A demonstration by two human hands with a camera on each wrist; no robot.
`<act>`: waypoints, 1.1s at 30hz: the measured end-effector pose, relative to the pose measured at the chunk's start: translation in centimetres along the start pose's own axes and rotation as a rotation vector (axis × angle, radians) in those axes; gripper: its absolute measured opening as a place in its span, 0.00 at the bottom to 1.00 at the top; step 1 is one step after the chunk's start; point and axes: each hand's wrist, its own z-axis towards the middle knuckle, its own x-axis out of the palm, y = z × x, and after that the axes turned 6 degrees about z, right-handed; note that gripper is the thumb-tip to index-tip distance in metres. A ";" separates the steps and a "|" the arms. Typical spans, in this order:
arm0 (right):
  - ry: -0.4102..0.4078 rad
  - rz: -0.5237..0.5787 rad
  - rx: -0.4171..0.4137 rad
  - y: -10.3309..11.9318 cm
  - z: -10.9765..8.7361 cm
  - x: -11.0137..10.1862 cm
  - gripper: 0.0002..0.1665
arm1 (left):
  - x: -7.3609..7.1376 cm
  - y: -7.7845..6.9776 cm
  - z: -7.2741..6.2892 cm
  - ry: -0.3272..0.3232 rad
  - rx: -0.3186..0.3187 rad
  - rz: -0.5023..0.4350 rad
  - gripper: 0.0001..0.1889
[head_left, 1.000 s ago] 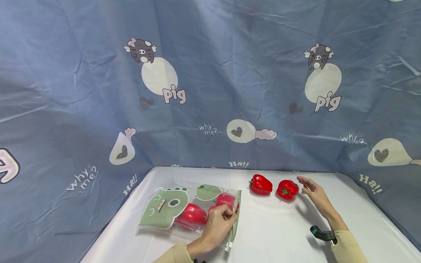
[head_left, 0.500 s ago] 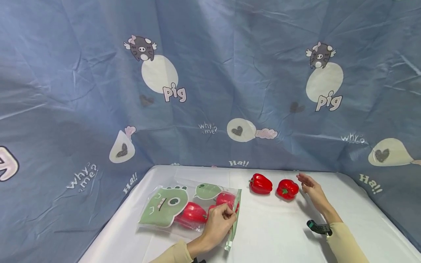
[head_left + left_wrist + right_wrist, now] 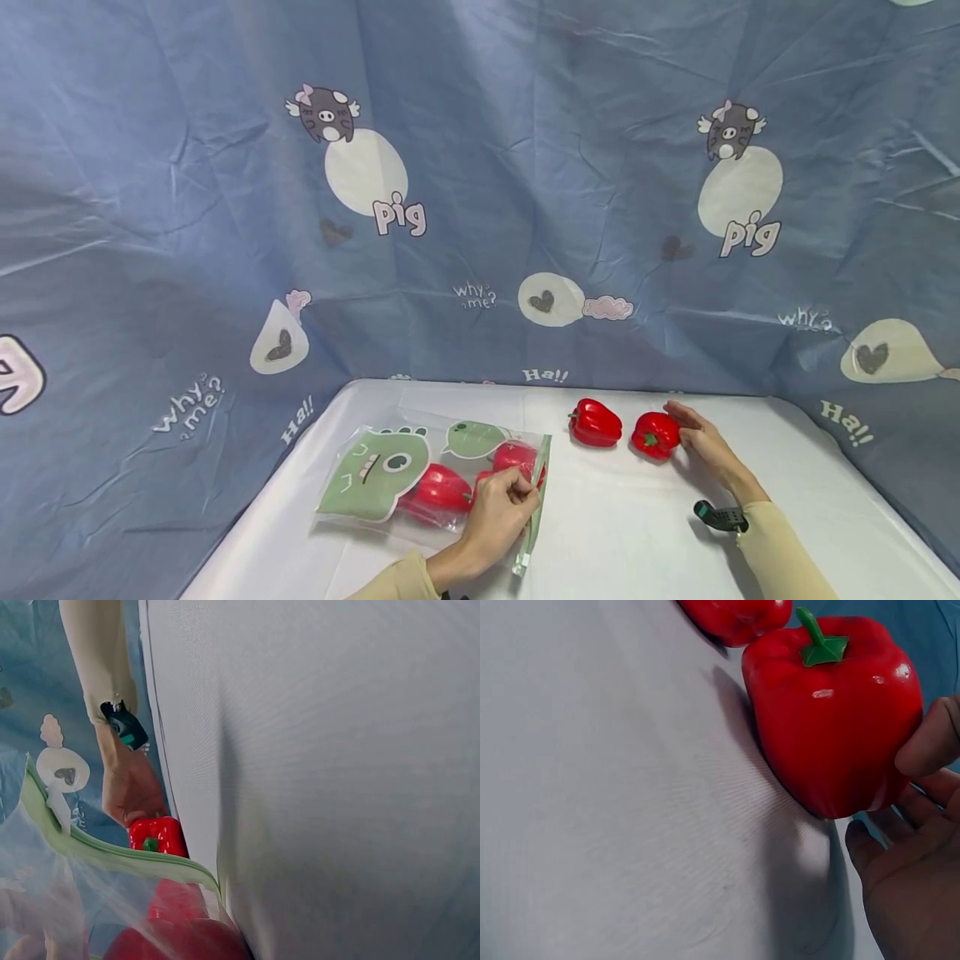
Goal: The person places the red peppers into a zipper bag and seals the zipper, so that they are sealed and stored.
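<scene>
My left hand (image 3: 495,515) pinches the green-edged opening of a clear zip bag (image 3: 372,471) printed with a green monster. Red bell peppers (image 3: 442,490) show through the plastic. At the right, my right hand (image 3: 707,443) is beside a red bell pepper (image 3: 651,432) with a green stem. In the right wrist view, its fingers and thumb (image 3: 864,844) are spread along the near side of that pepper, one fingertip overlapping its skin. A second loose red bell pepper (image 3: 595,422) lies just left of it.
A white cloth-covered table (image 3: 600,525) carries everything. Behind it hangs a blue curtain (image 3: 465,250) with pig prints. A dark wrist device (image 3: 722,517) sits at the right sleeve.
My right hand has moved left, from beside the right-hand pepper to right at its side. The left hand, the bag and the loose peppers stay where they were.
</scene>
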 end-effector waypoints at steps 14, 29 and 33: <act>0.010 -0.034 0.009 -0.9 -0.9 -0.1 0.37 | 0.0 0.1 -0.1 0.008 -0.007 0.015 0.08; 0.065 -0.100 -0.033 -1.1 -1.9 0.1 0.43 | 0.0 0.1 0.0 -0.014 0.028 0.032 0.08; 0.063 -0.079 -0.027 -1.3 -1.9 0.1 0.45 | 0.0 0.1 0.0 -0.015 0.032 0.030 0.08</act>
